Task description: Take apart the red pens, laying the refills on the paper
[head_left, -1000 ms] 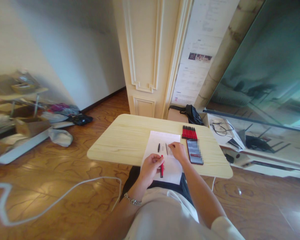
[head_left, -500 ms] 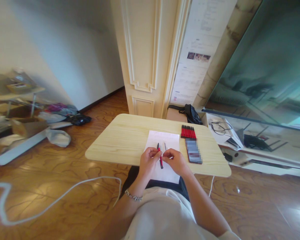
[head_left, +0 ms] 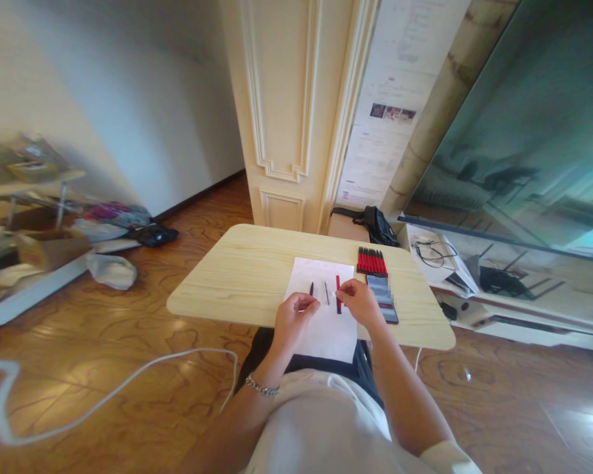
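My right hand pinches a red pen barrel upright in the picture, over the right part of a white paper sheet. My left hand is over the sheet's left part, thumb and fingers closed together. A short black pointed pen part shows just beyond its fingertips; I cannot tell whether it is held or lies on the paper. Anything else in that pinch is hidden. Between the hands a thin dark pen refill lies on the sheet.
Several red and black pens lie in a row at the back right of the pale wooden table. A phone is just below them, close to my right hand. A white cable crosses the floor at left.
The red barrel was between both hands, by the left fingers. My right hand now has it farther right, past the refill. My left hand has barely moved.
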Tool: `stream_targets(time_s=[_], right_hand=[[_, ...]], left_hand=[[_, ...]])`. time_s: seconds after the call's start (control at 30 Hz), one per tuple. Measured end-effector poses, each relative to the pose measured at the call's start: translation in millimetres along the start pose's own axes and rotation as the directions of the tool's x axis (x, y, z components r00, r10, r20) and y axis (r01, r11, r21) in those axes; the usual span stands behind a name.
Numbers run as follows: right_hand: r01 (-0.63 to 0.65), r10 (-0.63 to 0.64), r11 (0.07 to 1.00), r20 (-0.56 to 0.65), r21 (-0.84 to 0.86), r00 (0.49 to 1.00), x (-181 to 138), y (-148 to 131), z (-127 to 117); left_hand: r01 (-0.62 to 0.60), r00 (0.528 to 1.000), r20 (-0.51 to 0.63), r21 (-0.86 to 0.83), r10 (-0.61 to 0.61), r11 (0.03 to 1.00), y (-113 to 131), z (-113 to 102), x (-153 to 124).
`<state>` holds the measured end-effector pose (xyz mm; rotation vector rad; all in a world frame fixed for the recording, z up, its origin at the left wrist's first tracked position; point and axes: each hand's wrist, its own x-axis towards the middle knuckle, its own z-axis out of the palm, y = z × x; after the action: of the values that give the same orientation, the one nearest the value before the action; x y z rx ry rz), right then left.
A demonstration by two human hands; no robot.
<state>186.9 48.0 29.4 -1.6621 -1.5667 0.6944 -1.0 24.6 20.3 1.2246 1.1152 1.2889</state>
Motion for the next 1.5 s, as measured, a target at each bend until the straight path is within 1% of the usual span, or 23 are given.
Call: stream_targets(time_s=[0.1,0.23,0.33,0.47,0.57,0.7,0.93,1.07,1.3,1.37,1.5], right_hand=[[-0.072,0.072,0.986,-0.009,-0.148,0.997,13.8,9.7,-2.4],[-0.100,0.100,0.939,-0.016,-0.330,0.995,20.1,11.5,2.1],[-0.102,0.104,0.905,-0.018,-0.413,0.994,20.4,11.4,7.6],[-0.103,0.108,0.879,-0.015,-0.465,0.994,19.7,14.0,12.0],[-0.086,0.091,0.875,-0.011,-0.477,0.996,19.0,15.6,12.2],[-0.075,0.081,0.872,-0.007,-0.483,0.997,18.7,15.9,11.3],[-0.052,0.058,0.880,-0.002,-0.473,0.998,17.9,16.4,11.7],[-0.074,0.070,0.885,-0.027,-0.459,0.997,16.8,14.3,10.9],[-0.094,0.068,0.936,-0.088,-0.339,0.994,5.9,9.2,4.2],[-0.090,0.062,0.945,-0.097,-0.315,0.993,-1.0,9.0,3.7],[-0.110,0.084,0.948,-0.097,-0.299,0.992,-18.2,10.7,7.4]], left_hand=[[-0.050,0.998,0.031,0.112,0.047,0.992,-3.1,-4.7,-0.9],[-0.048,0.998,0.037,0.172,0.042,0.984,-6.4,-6.5,-2.9],[-0.054,0.998,0.036,0.191,0.048,0.980,-8.3,-6.2,-4.5],[-0.076,0.997,0.045,0.225,0.068,0.971,-11.1,-5.6,-5.6],[-0.090,0.995,0.061,0.252,0.077,0.963,-12.5,-5.0,-6.0],[-0.088,0.996,0.055,0.247,0.077,0.965,-13.7,-4.3,-6.2],[-0.125,0.991,0.087,0.309,0.103,0.943,-16.5,-5.7,-5.7],[-0.121,0.991,0.090,0.292,0.099,0.949,-15.6,-7.0,-6.7],[-0.142,0.988,0.103,0.328,0.114,0.934,-8.4,-10.1,-10.4],[-0.129,0.990,0.099,0.310,0.103,0.942,-6.5,-10.3,-12.0],[-0.054,0.994,0.108,0.217,0.031,0.975,-6.8,-10.6,-16.1]])
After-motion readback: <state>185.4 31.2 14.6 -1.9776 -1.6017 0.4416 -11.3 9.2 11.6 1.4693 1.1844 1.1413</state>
